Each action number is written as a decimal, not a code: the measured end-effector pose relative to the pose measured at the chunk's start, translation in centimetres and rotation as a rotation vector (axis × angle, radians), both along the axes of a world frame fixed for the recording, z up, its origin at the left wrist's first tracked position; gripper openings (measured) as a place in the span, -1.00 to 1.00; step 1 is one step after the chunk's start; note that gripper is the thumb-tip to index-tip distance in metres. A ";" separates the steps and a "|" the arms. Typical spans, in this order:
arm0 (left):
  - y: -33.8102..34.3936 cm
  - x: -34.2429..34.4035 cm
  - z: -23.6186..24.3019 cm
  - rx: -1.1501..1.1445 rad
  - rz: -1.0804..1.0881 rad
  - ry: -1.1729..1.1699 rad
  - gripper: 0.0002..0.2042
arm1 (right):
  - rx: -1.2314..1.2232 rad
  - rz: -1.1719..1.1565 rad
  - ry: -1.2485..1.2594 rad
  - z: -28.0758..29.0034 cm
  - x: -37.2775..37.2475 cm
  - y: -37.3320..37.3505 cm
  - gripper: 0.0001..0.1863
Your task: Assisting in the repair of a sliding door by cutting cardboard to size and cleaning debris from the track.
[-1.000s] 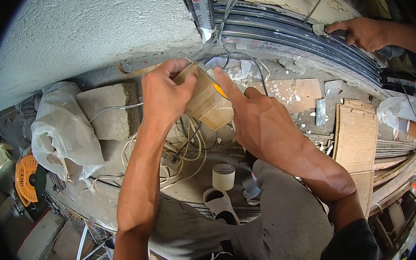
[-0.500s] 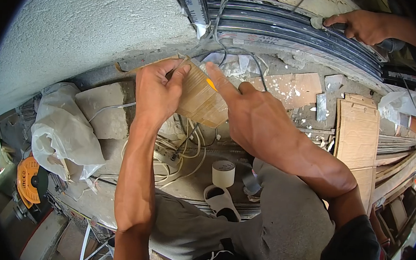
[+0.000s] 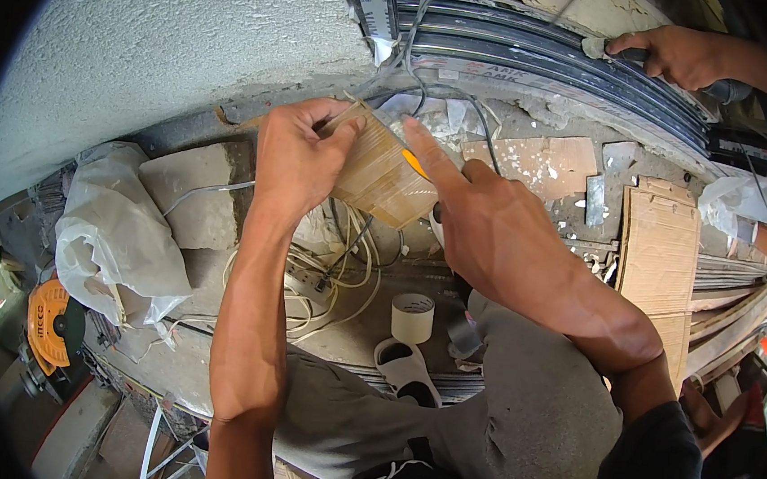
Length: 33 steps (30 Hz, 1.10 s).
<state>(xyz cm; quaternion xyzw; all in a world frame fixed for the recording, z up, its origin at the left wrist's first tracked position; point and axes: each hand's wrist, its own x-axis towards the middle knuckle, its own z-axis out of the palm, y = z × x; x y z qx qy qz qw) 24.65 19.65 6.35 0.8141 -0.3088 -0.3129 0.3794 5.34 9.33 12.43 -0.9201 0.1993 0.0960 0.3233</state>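
My left hand point(image 3: 298, 156) pinches a tape-covered piece of brown cardboard point(image 3: 379, 181) by its upper left part, thumb on the face and fingers behind. Closed around an orange utility knife point(image 3: 415, 164), my right hand point(image 3: 502, 226) lies against the cardboard's right edge. Its index finger stretches along the tool, pointing up toward the top corner. Most of the knife is hidden in that hand, and the blade is hard to make out. Below the cardboard, a roll of tape point(image 3: 411, 318) stands on the floor, with a grey roll point(image 3: 463, 336) beside my knee.
Pale cables point(image 3: 344, 281) coil below the cardboard. An orange angle grinder point(image 3: 50, 326) and a plastic bag point(image 3: 118, 237) lie left. Cardboard sheets point(image 3: 656, 270) lie right. Dark metal profiles point(image 3: 542, 58) run along the back, where another person's hand point(image 3: 686, 58) holds a tool.
The view has shifted slightly. My right hand with the knife has slid a little down and right along the cardboard's edge. My left hand keeps its hold.
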 end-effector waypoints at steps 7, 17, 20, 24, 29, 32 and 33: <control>-0.3 -0.2 -0.2 0.066 0.018 -0.159 -0.84 | -0.035 0.000 0.016 -0.8 1.0 0.2 -0.24; -0.7 -0.6 0.5 0.061 0.003 -0.168 -0.84 | -0.046 -0.041 -0.040 -1.4 0.9 0.4 -0.15; -0.3 -0.3 -0.3 0.012 0.008 -0.139 -0.83 | -0.049 -0.047 -0.051 -1.4 0.8 0.6 -0.15; -0.4 -0.4 0.0 0.048 0.012 -0.153 -0.83 | -0.043 -0.027 0.038 -1.1 0.4 0.8 -0.12; -0.2 0.1 -0.3 -0.002 0.026 -0.107 -0.82 | -0.076 -0.028 -0.095 -2.2 0.8 0.6 -0.12; -0.3 0.0 -0.1 0.082 0.041 -0.130 -0.84 | -0.029 0.030 0.072 -1.1 -0.1 0.6 -0.21; -0.3 -0.1 -0.1 0.084 0.042 -0.128 -0.84 | -0.029 0.027 0.062 -1.3 0.1 0.5 -0.20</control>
